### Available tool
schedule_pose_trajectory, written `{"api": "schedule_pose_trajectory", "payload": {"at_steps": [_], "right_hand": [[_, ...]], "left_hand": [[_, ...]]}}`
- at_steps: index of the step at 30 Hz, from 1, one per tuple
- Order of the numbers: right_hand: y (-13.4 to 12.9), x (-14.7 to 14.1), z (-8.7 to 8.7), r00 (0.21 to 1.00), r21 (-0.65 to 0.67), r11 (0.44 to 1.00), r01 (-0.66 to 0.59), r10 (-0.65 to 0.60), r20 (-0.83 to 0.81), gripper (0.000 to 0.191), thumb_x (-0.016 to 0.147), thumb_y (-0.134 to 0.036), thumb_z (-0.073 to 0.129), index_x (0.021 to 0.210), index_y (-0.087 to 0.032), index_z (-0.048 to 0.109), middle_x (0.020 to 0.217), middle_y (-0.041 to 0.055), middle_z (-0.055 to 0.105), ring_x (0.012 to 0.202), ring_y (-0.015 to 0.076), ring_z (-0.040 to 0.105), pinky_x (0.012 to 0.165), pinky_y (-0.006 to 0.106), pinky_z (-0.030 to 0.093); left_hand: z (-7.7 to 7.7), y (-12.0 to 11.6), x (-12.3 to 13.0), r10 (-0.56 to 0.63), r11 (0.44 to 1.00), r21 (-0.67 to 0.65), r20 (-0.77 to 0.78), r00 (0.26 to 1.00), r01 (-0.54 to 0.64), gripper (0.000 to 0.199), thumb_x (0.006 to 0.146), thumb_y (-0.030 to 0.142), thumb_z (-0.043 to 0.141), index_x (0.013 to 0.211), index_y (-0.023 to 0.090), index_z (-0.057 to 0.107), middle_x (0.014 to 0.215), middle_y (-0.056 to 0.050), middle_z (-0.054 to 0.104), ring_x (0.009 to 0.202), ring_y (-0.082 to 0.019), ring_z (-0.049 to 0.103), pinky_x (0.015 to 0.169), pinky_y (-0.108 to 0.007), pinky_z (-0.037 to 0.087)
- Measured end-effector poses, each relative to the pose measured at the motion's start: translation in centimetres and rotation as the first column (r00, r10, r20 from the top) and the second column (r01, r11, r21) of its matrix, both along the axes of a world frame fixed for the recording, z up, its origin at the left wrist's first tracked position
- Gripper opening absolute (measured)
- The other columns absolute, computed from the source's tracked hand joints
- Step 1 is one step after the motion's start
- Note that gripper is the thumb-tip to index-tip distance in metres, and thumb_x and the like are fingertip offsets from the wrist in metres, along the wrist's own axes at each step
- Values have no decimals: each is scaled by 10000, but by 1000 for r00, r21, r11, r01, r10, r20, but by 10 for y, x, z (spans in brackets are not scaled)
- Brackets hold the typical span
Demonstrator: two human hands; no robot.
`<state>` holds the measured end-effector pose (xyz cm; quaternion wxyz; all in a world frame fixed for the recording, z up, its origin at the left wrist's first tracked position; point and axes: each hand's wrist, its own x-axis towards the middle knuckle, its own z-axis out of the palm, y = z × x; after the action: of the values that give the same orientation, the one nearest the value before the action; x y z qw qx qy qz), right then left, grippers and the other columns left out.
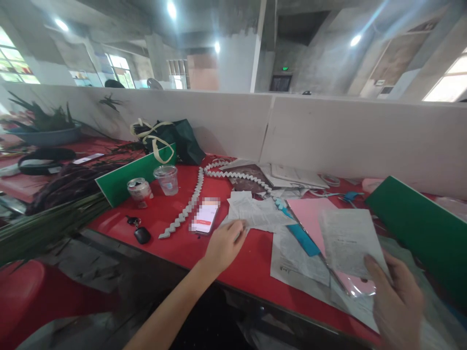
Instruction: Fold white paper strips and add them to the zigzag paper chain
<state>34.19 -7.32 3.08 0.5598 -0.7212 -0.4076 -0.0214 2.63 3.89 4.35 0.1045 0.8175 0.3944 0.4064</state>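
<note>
My right hand (pixel 396 291) pinches a printed sheet of paper (pixel 348 238) between thumb and fingers, raised over a pink folder (pixel 310 218). Near the middle of the red table (pixel 244 262), my left hand (pixel 226 243) has its fingers closed at the lower edge of some thin printed papers (pixel 255 211). A lit phone (pixel 206 216) lies just left of that hand. A long zigzag chain of folded white paper (pixel 186 209) curves around behind the phone. Under the right-hand sheet, more papers (pixel 292 262) and a blue strip (pixel 302 238) lie beside the folder.
A can (pixel 140 192), a clear plastic cup (pixel 167 180) and keys (pixel 141 235) stand or lie at the left. Green dividers (pixel 419 233) flank the work area. Behind are a dark green bag (pixel 186 141) and a white partition (pixel 328 138). A red stool (pixel 25 296) is at lower left.
</note>
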Motion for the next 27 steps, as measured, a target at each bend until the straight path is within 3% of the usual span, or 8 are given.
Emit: {"api": "schedule_pose_trajectory", "payload": {"at_steps": [3, 6, 7, 10, 12, 15, 20, 27], "right_hand": [[3, -23, -9, 996, -17, 998, 58, -57, 75, 407, 826, -474, 479, 1045, -144, 574, 900, 74, 594, 848, 243, 568, 715, 351, 454], [4, -47, -23, 967, -54, 996, -78, 89, 238, 340, 857, -414, 457, 1027, -155, 597, 880, 80, 645, 819, 239, 620, 704, 341, 490], [4, -55, -28, 916, -60, 970, -236, 242, 320, 287, 872, -353, 444, 1022, -174, 611, 905, 78, 665, 855, 229, 635, 729, 326, 503], [4, -80, -36, 562, -262, 743, -616, 647, 515, 351, 881, -172, 388, 1162, -239, 586, 1165, 66, 632, 1135, 206, 551, 932, 347, 456], [4, -96, -36, 385, -390, 646, -657, 731, 563, 417, 856, -120, 417, 1216, -274, 560, 1218, 36, 614, 1184, 188, 517, 965, 344, 442], [4, -116, -34, 292, -508, 567, -648, 802, 522, 450, 840, -90, 438, 1231, -284, 547, 1245, 15, 599, 1177, 179, 522, 955, 342, 453], [1, -125, -32, 336, -604, 507, -615, 861, 382, 469, 792, -68, 454, 1212, -247, 558, 1251, 43, 590, 1154, 199, 533, 967, 368, 438], [4, -118, -26, 449, -572, 557, -602, 829, 335, 444, 713, -31, 467, 1068, -254, 614, 1141, 47, 627, 1048, 220, 571, 925, 418, 438]], "left_hand": [[-3, 31, 11, -4, 1000, 2, -130, 992, 4, 135, 889, 188, 427, 905, 182, 562, 1092, -84, 647, 986, -199, 626, 803, -306, 509], [-13, 48, 10, -86, 996, -7, -300, 950, 88, 198, 885, 157, 422, 972, 175, 600, 1336, -80, 502, 1225, -235, 473, 959, -366, 445], [-16, 48, 7, -82, 996, -9, -327, 942, 84, 233, 886, 147, 413, 1017, 177, 603, 1390, -69, 444, 1288, -249, 395, 998, -389, 413], [-14, 30, -6, -18, 998, -61, -288, 957, 0, 325, 898, 157, 387, 1176, 189, 553, 1403, -66, 426, 1313, -249, 352, 1032, -415, 377], [-7, 7, -15, -40, 990, -139, -225, 973, 9, 320, 917, 211, 382, 1193, 212, 545, 1308, -57, 529, 1239, -206, 446, 1024, -383, 388], [2, -28, -24, -175, 953, -278, -191, 966, 118, 317, 922, 328, 410, 1193, 248, 555, 1221, -33, 594, 1146, -179, 519, 989, -350, 415], [-13, -63, -29, -319, 915, -349, -311, 895, 204, 565, 731, 603, 583, 1200, 288, 572, 1311, -51, 525, 1246, -284, 414, 1060, -495, 303], [-24, -72, -40, -190, 944, -321, -337, 922, 77, 305, 857, 403, 527, 1137, 318, 612, 1285, -6, 551, 1239, -238, 429, 1060, -457, 316]]}}
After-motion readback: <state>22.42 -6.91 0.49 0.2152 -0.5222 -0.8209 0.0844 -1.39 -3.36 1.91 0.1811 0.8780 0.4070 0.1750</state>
